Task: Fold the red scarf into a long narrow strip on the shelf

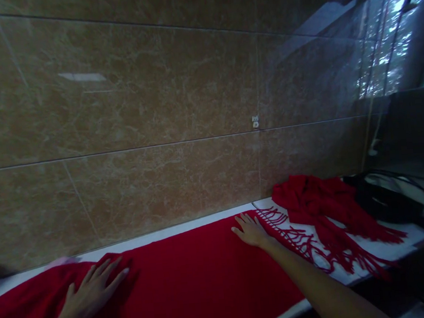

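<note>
A red fringed scarf (pixel 192 274) lies spread along a white table, smooth in the middle and wrinkled towards the left. My left hand (pixel 93 288) rests on the wrinkled part with its fingers spread. Near the far right corner of the scarf, my right hand (pixel 251 231) lies flat, fingers apart, just beside the fringe (pixel 289 236). Neither hand grips anything. Loose tassels fan out over the white surface to the right of my right hand.
A second red fringed scarf (pixel 311 195) sits bunched on the table (pixel 359 275) at the right. Beyond it lies a black item (pixel 386 200) near some cables. A tiled wall (pixel 154 94) with a small white fitting (pixel 255 122) runs along the back edge.
</note>
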